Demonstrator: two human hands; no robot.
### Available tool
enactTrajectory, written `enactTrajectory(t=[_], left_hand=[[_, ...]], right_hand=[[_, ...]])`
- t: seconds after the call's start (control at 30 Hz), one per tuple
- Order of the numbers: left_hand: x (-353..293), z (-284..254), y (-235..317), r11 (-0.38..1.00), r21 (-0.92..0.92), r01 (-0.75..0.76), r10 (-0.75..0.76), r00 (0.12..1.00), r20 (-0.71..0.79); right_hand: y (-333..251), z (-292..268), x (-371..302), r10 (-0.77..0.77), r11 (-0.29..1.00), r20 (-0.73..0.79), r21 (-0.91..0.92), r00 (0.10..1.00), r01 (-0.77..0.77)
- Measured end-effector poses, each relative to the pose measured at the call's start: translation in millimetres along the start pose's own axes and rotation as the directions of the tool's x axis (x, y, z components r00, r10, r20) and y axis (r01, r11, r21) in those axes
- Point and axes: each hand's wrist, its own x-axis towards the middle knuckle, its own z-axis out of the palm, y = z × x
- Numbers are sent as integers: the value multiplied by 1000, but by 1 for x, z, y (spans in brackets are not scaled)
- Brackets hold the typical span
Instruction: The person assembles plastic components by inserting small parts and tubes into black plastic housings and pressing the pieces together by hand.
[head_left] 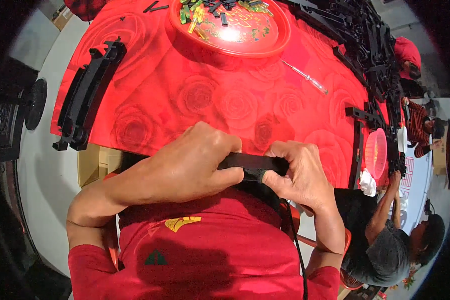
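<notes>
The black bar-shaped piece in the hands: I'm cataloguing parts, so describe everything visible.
The black bar-shaped piece looks like rigid plastic, with a flat upper face. It is held crosswise by the near edge of the red rose-patterned tablecloth. The bare left hand and bare right hand grip it from either side, thumbs on the near side. The hands hide its ends; finer detail is too dark.

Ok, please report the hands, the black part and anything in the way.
Left hand, right hand: both gripping. Black part: held crosswise between them, ends covered. Screwdriver: on red tablecloth, apart from hands.
</notes>
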Motion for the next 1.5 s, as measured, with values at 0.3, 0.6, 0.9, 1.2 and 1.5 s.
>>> enactTrajectory(t=[0.3, 0.6, 0.9, 1.2, 1.5], left_hand=[[6, -3, -6, 998, -57, 7, -6, 1000, 19], [15, -20, -10, 976, -136, 168, -149, 979, 140], [25, -9, 6, 960, 264, -94, 84, 995, 49], [41, 5, -5, 973, 211, -91, 90, 996, 14], [45, 12, -6, 968, 233, -89, 85, 996, 25]], right_hand=[[16, -23, -1, -67, 997, 155, 47, 986, 61], [42, -27, -12, 5, 916, 148, 397, 989, -64], [39, -15, -3, -104, 943, 43, 321, 994, 85], [44, 0, -5, -104, 942, -110, 309, 988, 134], [39, -2, -4, -64, 940, -121, 325, 991, 101]])
